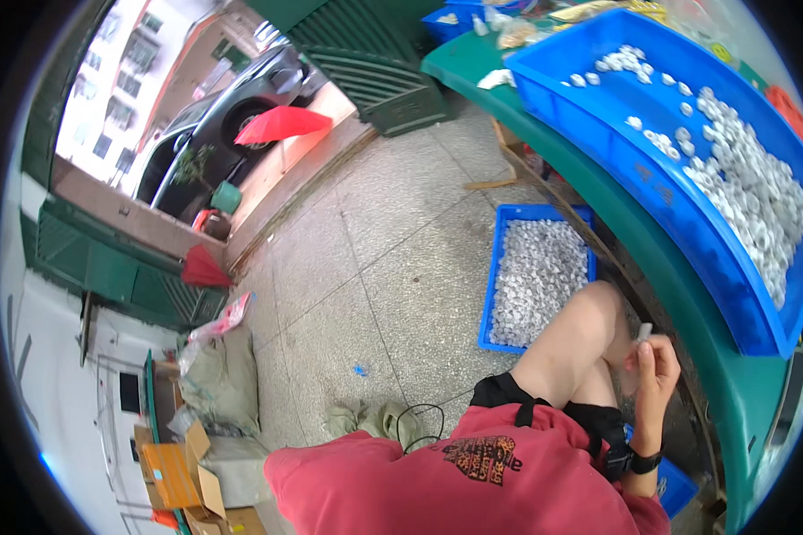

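Observation:
My right hand (657, 364), with a dark watch on its wrist, is raised beside my bare knee. Its thumb and fingers pinch a small white plastic-looking piece (644, 331), whose exact kind is too small to tell. A blurred, skin-coloured patch lies just left of these fingers; what it is, I cannot make out. My left hand does not show. Close ahead of the knee, a blue tray (485, 308) on the floor is filled with small white-grey pieces. A larger blue bin (589, 147) on the green table (718, 352) holds many similar pieces, heaped toward its right side.
The table edge runs close along my right. Part of another blue container (678, 489) shows low beside me. A stuffed sack (225, 379) and open cardboard boxes (174, 471) stand at the left. Beyond the doorway are a red umbrella (281, 125) and a dark car (187, 134).

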`<state>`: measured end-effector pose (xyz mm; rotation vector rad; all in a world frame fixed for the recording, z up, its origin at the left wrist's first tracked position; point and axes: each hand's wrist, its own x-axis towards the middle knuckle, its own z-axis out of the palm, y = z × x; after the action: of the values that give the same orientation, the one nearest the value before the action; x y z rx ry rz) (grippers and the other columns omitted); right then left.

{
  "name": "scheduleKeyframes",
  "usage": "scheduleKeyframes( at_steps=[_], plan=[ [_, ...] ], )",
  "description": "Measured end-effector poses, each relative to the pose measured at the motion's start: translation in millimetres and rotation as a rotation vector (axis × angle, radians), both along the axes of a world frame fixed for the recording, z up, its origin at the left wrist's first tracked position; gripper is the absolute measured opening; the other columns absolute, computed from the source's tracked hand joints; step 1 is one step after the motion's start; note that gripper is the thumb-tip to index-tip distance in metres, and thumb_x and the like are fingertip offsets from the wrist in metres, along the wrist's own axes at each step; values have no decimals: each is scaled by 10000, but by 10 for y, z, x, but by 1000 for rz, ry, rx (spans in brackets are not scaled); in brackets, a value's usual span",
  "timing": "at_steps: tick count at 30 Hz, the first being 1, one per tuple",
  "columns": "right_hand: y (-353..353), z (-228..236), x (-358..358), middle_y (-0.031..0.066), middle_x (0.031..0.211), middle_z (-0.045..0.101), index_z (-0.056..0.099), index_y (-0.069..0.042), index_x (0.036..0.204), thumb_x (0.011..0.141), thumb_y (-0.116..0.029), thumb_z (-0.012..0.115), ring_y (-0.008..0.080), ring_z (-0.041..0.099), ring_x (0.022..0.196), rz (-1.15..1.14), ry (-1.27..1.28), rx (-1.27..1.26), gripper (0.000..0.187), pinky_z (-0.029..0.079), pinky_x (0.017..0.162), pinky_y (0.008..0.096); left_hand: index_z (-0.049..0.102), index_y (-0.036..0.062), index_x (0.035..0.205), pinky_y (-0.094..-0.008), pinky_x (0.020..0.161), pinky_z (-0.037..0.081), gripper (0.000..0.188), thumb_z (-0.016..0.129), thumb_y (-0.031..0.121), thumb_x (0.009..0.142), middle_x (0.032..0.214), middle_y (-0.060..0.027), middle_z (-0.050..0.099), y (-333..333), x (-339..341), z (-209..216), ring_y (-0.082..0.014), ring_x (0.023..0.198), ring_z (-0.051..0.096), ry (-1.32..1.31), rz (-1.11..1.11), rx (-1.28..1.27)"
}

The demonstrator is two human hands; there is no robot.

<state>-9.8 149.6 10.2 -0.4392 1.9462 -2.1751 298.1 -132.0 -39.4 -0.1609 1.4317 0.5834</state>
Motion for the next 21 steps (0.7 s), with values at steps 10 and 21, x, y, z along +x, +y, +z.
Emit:
scheduleKeyframes(
  at_steps=[10, 21],
  plan=[
    [106, 59, 25, 37, 752, 567, 549, 14, 831, 873, -85, 527, 88, 554, 695, 138, -65, -141, 110, 454, 637, 219, 555, 39, 1038, -419, 798, 442, 334, 611, 190, 746, 1006, -179, 568, -611, -2606, 807, -333, 950, 542, 1546, -229, -435],
    [413, -74, -59, 41, 741, 574, 550, 15, 841, 866, -95, 546, 89, 559, 699, 34, -94, -213, 113, 459, 643, 218, 446, 106, 1232, -376, 981, 318, 641, 601, 502, 752, 1250, -182, 446, 594, -5534, 1725, -326, 1172, 405, 1399, -323, -254]
  ],
)
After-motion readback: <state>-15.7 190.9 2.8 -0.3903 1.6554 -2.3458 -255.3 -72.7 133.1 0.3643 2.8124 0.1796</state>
